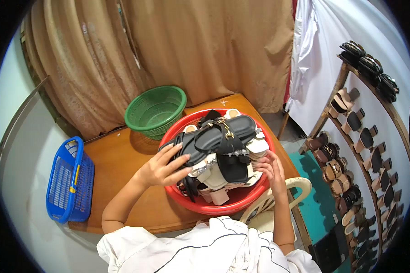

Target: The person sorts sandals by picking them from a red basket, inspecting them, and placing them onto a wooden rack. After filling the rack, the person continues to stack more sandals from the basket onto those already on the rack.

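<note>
A red basin (210, 211) on the table in front of me is heaped with black and white sandals. On top of the heap lies a black sandal (243, 128) with a gold chain on its strap. My left hand (163, 166) rests on the left side of the pile, fingers spread over the edges of the black sandals. At the right side of the basin, my right hand (273, 168) is open, its fingertips right at the stacked white sandals (258, 148). A black heeled sandal (233, 169) with a clear jewelled strap sits between the hands.
An empty-looking green basket (156, 110) stands behind the basin on the brown table (116, 182). At the table's left end is a blue basket (70, 182). A cream chair (300, 183) is close on the right, before a wooden rack (346, 132) holding many shoes.
</note>
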Action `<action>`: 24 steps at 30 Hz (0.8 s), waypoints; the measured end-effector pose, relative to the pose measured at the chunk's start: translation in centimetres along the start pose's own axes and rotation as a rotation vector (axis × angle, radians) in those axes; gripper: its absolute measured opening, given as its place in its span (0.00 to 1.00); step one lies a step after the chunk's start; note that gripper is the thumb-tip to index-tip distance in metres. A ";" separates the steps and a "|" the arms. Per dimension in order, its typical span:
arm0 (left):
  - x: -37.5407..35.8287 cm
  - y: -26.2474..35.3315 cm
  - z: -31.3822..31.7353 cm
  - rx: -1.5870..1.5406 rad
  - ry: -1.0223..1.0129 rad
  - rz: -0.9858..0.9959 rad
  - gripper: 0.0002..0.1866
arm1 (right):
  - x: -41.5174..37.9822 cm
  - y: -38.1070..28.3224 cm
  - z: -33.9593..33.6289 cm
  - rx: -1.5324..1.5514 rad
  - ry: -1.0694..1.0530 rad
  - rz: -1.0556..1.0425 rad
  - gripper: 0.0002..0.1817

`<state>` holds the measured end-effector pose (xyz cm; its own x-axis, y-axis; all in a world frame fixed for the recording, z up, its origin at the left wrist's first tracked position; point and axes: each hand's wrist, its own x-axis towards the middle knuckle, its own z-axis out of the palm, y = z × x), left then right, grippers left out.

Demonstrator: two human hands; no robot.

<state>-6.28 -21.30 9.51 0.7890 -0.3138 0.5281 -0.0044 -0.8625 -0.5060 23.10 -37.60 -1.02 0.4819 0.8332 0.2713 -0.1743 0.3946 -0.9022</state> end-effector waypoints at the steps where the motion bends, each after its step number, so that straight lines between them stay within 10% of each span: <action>1: 0.7 0.1 0.2 -0.041 0.059 0.053 0.17 | -0.1 -0.6 -0.3 0.043 -0.044 0.074 0.27; 13: 7.3 1.9 4.6 -0.122 0.117 0.435 0.22 | -5.5 -6.3 -5.2 0.080 0.041 0.170 0.21; 21: 10.2 2.4 10.5 -0.460 0.303 -0.298 0.34 | -9.6 -5.6 -7.9 0.311 0.270 -0.096 0.21; 24: 11.0 3.5 11.0 -0.485 0.300 -0.293 0.34 | -11.1 -7.1 -9.5 0.327 0.413 -0.247 0.24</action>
<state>9.16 -23.38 6.06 0.5941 -0.0751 0.8009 -0.1478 -0.9889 0.0169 27.13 -53.32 -0.82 0.8255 0.5070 0.2482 -0.2387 0.7119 -0.6604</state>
